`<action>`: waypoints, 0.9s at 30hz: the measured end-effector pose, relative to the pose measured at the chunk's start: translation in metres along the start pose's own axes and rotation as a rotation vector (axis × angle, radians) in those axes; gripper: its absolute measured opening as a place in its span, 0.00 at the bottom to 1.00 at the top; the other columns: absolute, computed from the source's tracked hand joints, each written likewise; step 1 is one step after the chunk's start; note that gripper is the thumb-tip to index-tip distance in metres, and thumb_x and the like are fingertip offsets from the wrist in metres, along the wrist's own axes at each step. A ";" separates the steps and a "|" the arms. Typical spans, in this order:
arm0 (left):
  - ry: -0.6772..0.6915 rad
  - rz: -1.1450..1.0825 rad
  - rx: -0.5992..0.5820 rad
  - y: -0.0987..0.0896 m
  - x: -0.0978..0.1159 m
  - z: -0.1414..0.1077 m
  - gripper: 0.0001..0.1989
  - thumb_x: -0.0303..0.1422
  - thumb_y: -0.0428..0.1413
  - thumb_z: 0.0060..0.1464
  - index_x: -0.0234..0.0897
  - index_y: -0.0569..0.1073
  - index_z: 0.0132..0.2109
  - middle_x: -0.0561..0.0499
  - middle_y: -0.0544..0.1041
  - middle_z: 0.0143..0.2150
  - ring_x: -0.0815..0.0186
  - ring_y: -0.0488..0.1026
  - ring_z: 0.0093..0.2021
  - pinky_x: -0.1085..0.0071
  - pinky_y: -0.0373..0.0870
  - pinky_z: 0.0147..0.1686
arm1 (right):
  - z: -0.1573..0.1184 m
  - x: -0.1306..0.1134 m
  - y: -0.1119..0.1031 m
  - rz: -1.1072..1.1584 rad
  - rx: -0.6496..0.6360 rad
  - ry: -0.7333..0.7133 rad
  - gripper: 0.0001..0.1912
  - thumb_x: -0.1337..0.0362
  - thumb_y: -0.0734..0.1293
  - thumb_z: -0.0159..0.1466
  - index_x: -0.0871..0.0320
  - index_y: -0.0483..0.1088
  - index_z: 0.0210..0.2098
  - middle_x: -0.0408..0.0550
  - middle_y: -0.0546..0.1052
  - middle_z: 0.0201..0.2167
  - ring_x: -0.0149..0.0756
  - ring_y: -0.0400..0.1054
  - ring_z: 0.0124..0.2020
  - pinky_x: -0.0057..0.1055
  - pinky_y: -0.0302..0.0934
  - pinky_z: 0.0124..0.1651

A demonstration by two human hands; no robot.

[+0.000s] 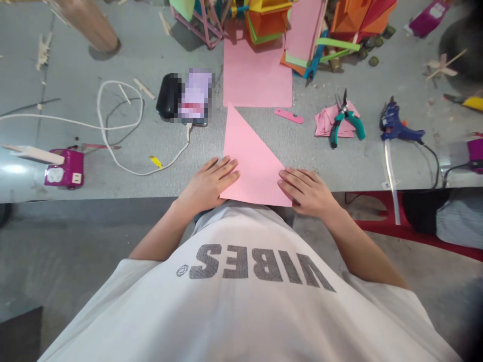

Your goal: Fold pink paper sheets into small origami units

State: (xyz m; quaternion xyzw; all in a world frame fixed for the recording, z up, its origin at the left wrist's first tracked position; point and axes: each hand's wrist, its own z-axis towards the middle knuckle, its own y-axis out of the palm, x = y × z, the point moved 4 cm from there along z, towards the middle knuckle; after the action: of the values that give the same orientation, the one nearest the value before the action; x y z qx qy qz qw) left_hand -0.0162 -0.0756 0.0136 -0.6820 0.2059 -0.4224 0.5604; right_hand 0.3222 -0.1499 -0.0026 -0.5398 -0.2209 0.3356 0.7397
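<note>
A pink sheet of paper (253, 166), triangular in outline and seemingly folded along its slanting edge, lies at the table's front edge. My left hand (206, 183) rests on its left side, fingers stretched out flat. At the right corner, my right hand (307, 191) lies with its fingers extended over the paper's edge. Neither hand grips anything. Just beyond the triangle's tip lies a flat pink sheet (257, 75). A small pink cutter (289, 116) sits to the right of that tip.
Green-handled pliers (346, 120) lie on small pink paper pieces (324, 122). Further right is a blue glue gun (400, 123). On the left are a phone (195, 95), a black case (169, 95) and a looping white cable (141, 173). Colourful paper constructions (267, 20) stand at the back.
</note>
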 end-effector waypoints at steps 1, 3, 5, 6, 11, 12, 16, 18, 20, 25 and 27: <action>-0.007 -0.016 0.005 0.001 -0.002 0.000 0.32 0.35 0.64 0.71 0.34 0.76 0.77 0.31 0.66 0.86 0.37 0.61 0.89 0.33 0.61 0.87 | 0.000 0.000 -0.001 -0.003 0.028 -0.014 0.28 0.68 0.72 0.75 0.58 0.74 0.73 0.61 0.83 0.72 0.57 0.79 0.74 0.53 0.72 0.73; -0.015 -0.057 0.024 0.001 -0.006 -0.001 0.32 0.35 0.64 0.69 0.34 0.76 0.77 0.31 0.65 0.87 0.38 0.60 0.89 0.34 0.61 0.87 | 0.000 0.000 -0.003 0.011 0.076 -0.029 0.26 0.70 0.71 0.73 0.57 0.77 0.70 0.58 0.87 0.68 0.54 0.82 0.71 0.50 0.74 0.68; -0.022 -0.114 0.052 0.001 -0.010 -0.002 0.30 0.33 0.63 0.69 0.35 0.78 0.74 0.32 0.66 0.87 0.40 0.60 0.89 0.35 0.62 0.87 | 0.000 0.000 -0.004 0.030 0.119 -0.022 0.23 0.70 0.70 0.73 0.55 0.79 0.66 0.55 0.88 0.65 0.52 0.83 0.68 0.48 0.75 0.63; -0.031 -0.146 0.069 0.000 -0.012 -0.002 0.28 0.32 0.62 0.68 0.36 0.80 0.72 0.33 0.67 0.86 0.41 0.62 0.89 0.35 0.62 0.86 | 0.001 0.001 -0.003 0.042 0.138 -0.007 0.21 0.70 0.69 0.73 0.53 0.80 0.64 0.54 0.89 0.64 0.52 0.84 0.67 0.47 0.75 0.60; -0.134 -0.286 0.208 -0.002 -0.018 0.001 0.15 0.34 0.57 0.76 0.42 0.88 0.58 0.42 0.80 0.78 0.48 0.73 0.83 0.39 0.70 0.82 | 0.002 0.006 0.001 0.214 0.192 0.193 0.12 0.64 0.68 0.77 0.48 0.84 0.53 0.47 0.92 0.53 0.50 0.87 0.59 0.48 0.74 0.55; -0.158 -0.307 0.244 -0.003 -0.017 0.002 0.15 0.36 0.56 0.78 0.42 0.88 0.57 0.42 0.83 0.75 0.49 0.76 0.81 0.40 0.71 0.82 | 0.002 0.008 0.003 0.260 0.187 0.269 0.12 0.62 0.67 0.79 0.47 0.84 0.51 0.47 0.93 0.50 0.50 0.87 0.57 0.49 0.75 0.55; -0.288 -0.355 0.329 -0.004 -0.019 0.007 0.18 0.41 0.55 0.80 0.43 0.87 0.61 0.44 0.89 0.66 0.49 0.83 0.74 0.42 0.77 0.77 | 0.000 0.016 0.007 0.333 0.160 0.638 0.24 0.47 0.59 0.82 0.49 0.84 0.47 0.57 0.90 0.44 0.58 0.86 0.50 0.58 0.78 0.54; -0.349 -0.337 0.356 -0.004 -0.022 0.009 0.17 0.42 0.55 0.80 0.42 0.87 0.60 0.43 0.90 0.64 0.49 0.85 0.70 0.45 0.80 0.73 | 0.002 0.018 0.007 0.304 0.182 0.769 0.28 0.41 0.58 0.82 0.50 0.83 0.46 0.57 0.88 0.41 0.57 0.84 0.44 0.56 0.78 0.49; -0.385 -0.283 0.381 -0.004 -0.026 0.011 0.15 0.42 0.56 0.79 0.42 0.85 0.54 0.43 0.91 0.56 0.50 0.87 0.62 0.46 0.81 0.69 | 0.006 0.020 0.006 0.280 0.235 0.852 0.28 0.38 0.60 0.82 0.50 0.81 0.44 0.53 0.83 0.34 0.52 0.80 0.36 0.50 0.76 0.42; -0.420 -0.162 0.411 -0.001 -0.036 0.015 0.11 0.44 0.58 0.77 0.44 0.75 0.45 0.47 0.81 0.42 0.52 0.80 0.49 0.44 0.76 0.64 | 0.022 0.027 0.005 0.271 0.286 0.941 0.30 0.33 0.60 0.82 0.50 0.77 0.40 0.47 0.76 0.27 0.45 0.73 0.29 0.47 0.73 0.37; -0.430 -0.151 0.403 -0.001 -0.039 0.015 0.12 0.45 0.59 0.77 0.45 0.73 0.45 0.46 0.81 0.44 0.51 0.79 0.51 0.46 0.76 0.62 | 0.025 0.029 0.007 0.263 0.273 0.945 0.31 0.33 0.59 0.82 0.50 0.76 0.40 0.47 0.75 0.27 0.46 0.73 0.29 0.48 0.73 0.37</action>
State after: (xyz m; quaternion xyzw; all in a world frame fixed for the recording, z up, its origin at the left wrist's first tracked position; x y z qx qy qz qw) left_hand -0.0258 -0.0367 0.0005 -0.6443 -0.0566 -0.3410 0.6822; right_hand 0.3229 -0.1115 -0.0018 -0.5544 0.2536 0.1709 0.7740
